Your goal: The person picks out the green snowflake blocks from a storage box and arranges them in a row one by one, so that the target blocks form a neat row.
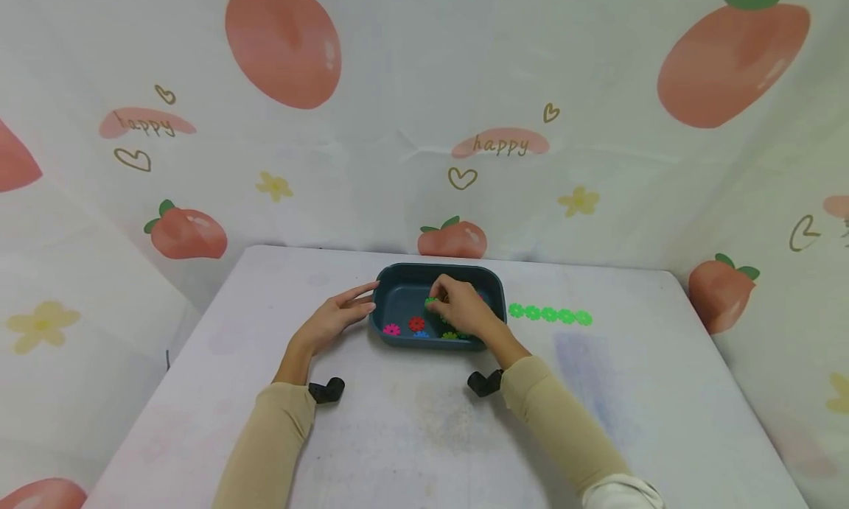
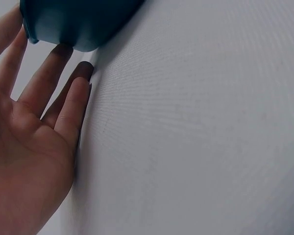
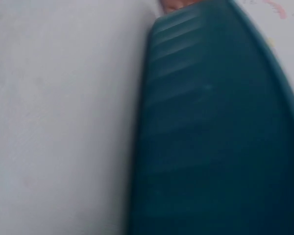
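A dark teal tray (image 1: 438, 345) with rounded corners sits toward the back of the table. My right hand (image 1: 466, 308) reaches down into it, pinching a green flower-shaped plastic piece (image 1: 431, 301) between thumb and fingers. At the tray's left end is my left hand (image 1: 329, 325), fingers extended, fingertips at the rim and outer wall. The left wrist view shows that palm (image 2: 29, 142) beside the tray's underside (image 2: 81, 24). Inside the tray lie a pink piece (image 1: 392, 331), a red piece (image 1: 416, 323), a blue piece (image 1: 421, 335) and several green ones (image 1: 449, 336), some hidden by my right hand.
Right of the tray, several bright green flower pieces (image 1: 549, 314) form a straight row on the white table (image 1: 411, 435). A fruit-printed cloth (image 1: 385, 163) hangs behind the table. The tray's outer wall (image 3: 215, 127) fills much of the right wrist view.
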Demonstrator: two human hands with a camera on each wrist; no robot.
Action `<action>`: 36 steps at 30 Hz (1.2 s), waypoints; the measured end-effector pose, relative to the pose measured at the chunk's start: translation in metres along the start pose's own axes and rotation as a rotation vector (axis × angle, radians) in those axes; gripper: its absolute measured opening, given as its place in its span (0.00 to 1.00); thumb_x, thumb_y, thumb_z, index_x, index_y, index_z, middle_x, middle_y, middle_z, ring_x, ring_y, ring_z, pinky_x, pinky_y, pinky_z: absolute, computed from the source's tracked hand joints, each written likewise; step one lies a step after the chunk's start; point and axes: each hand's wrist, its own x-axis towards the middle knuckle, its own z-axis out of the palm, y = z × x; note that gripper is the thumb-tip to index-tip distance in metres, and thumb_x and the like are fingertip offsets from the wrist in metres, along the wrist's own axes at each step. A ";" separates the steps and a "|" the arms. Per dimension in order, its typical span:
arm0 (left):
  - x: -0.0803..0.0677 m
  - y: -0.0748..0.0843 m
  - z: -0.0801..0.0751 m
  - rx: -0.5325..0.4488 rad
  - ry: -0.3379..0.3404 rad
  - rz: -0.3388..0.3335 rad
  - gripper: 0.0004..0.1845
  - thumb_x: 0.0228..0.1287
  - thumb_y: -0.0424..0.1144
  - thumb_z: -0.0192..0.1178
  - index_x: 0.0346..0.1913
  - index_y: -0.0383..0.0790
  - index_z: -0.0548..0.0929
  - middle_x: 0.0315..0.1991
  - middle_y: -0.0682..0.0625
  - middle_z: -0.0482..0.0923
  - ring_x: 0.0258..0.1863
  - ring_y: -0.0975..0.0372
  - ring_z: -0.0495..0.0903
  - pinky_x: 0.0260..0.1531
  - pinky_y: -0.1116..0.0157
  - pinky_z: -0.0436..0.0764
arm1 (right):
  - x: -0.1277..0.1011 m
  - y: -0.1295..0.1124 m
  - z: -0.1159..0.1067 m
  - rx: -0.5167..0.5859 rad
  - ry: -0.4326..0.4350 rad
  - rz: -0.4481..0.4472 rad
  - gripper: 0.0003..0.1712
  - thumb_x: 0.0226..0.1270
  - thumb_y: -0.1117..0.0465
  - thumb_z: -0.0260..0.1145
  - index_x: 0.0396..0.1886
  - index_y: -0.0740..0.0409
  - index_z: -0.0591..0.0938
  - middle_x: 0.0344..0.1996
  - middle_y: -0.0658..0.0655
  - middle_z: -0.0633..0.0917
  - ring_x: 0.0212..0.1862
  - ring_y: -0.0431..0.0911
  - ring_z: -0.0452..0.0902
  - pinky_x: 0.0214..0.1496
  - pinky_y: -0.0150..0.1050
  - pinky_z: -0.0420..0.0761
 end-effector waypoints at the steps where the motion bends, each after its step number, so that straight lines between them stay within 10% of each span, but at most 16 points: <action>1: 0.001 -0.002 -0.001 0.004 0.004 0.003 0.30 0.63 0.48 0.62 0.68 0.60 0.68 0.71 0.51 0.63 0.74 0.58 0.58 0.73 0.52 0.58 | -0.001 -0.001 -0.002 0.016 0.013 -0.002 0.08 0.65 0.57 0.66 0.39 0.51 0.75 0.30 0.47 0.81 0.29 0.40 0.75 0.32 0.33 0.76; 36: 0.004 -0.007 -0.001 0.022 0.016 0.016 0.32 0.60 0.52 0.64 0.68 0.59 0.68 0.71 0.54 0.64 0.73 0.59 0.59 0.73 0.52 0.60 | -0.040 0.009 -0.057 0.287 0.280 0.100 0.14 0.66 0.56 0.65 0.50 0.51 0.79 0.39 0.57 0.80 0.37 0.53 0.81 0.39 0.37 0.83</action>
